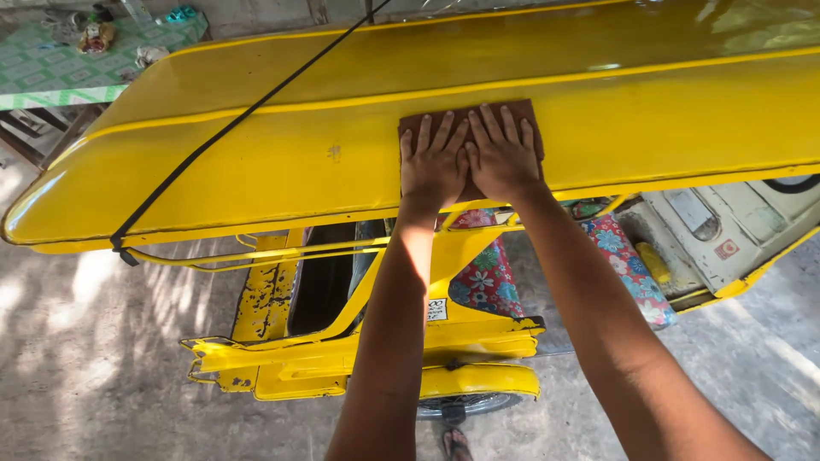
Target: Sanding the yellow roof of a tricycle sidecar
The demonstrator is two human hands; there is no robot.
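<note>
Both my hands press flat, side by side, on a brown rectangular cloth [413, 126] that lies on the sloping edge of a glossy yellow vehicle roof [256, 162]. My left hand [433, 162] covers the cloth's left half, fingers spread. My right hand [501, 152] covers the right half, its thumb touching the left hand. Only the cloth's top edge and corners show around the fingers.
A black strap [231, 128] runs diagonally over the roof to its lower left rim. Below are the yellow sidecar frame [342, 358], flowered seat cushions [628, 269], a wheel and concrete floor [85, 376]. A table with a green patterned cover [51, 68] stands far left.
</note>
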